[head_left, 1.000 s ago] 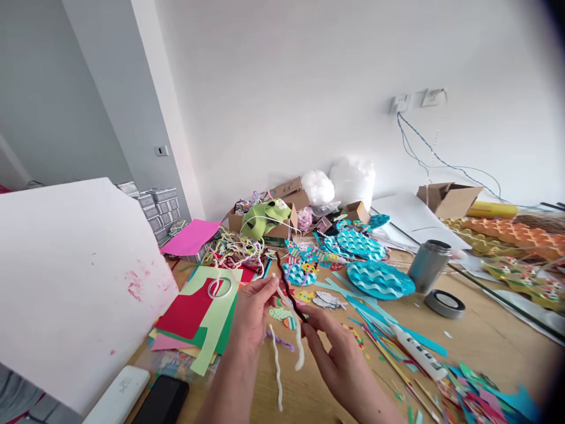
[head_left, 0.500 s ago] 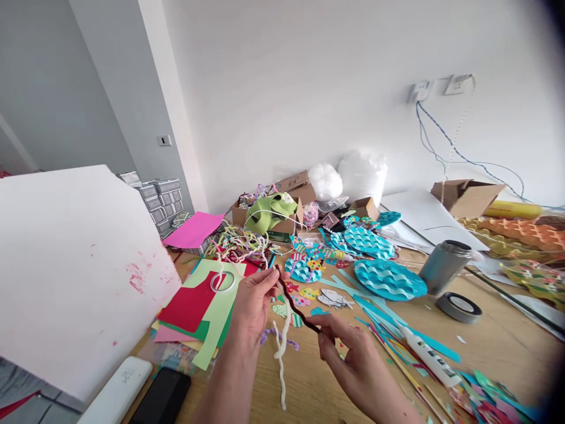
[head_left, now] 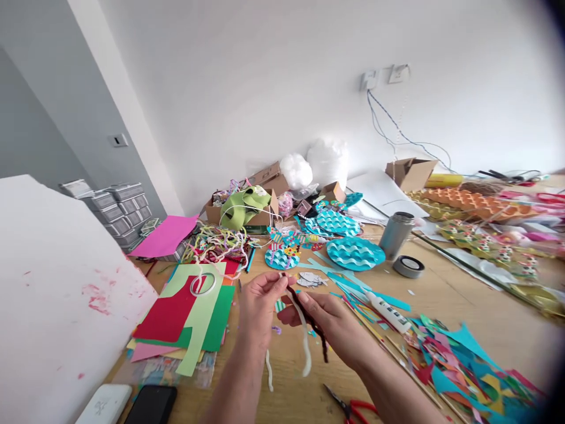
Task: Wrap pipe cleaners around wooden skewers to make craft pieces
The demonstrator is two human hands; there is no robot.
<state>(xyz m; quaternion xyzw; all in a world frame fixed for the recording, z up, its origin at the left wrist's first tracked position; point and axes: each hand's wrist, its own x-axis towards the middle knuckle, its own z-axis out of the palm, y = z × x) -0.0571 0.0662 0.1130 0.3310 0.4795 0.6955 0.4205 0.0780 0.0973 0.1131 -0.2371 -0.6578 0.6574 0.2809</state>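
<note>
My left hand point(head_left: 265, 294) pinches the upper ends of a dark brown yarn strand and a white one, above the middle of the wooden table. Close beside it on the right, my right hand point(head_left: 322, 312) has its thumb and fingers closed on the brown yarn point(head_left: 321, 338), whose end hangs below them. The white yarn point(head_left: 305, 347) dangles between my hands, and another white end point(head_left: 269, 371) hangs under my left hand. Below my right hand lie red-handled pliers point(head_left: 353, 407).
Coloured paper sheets point(head_left: 163, 312) with a silver ring point(head_left: 203, 284) lie left, near a black phone point(head_left: 152, 405). Blue wavy plates point(head_left: 355, 254), a metal flask point(head_left: 396, 235) and a glue bottle point(head_left: 388, 312) stand or lie right. Paper scraps point(head_left: 477, 371) fill the lower right.
My right hand has moved up the brown yarn, close to my left hand. The view has shifted right, and the pliers have come into sight.
</note>
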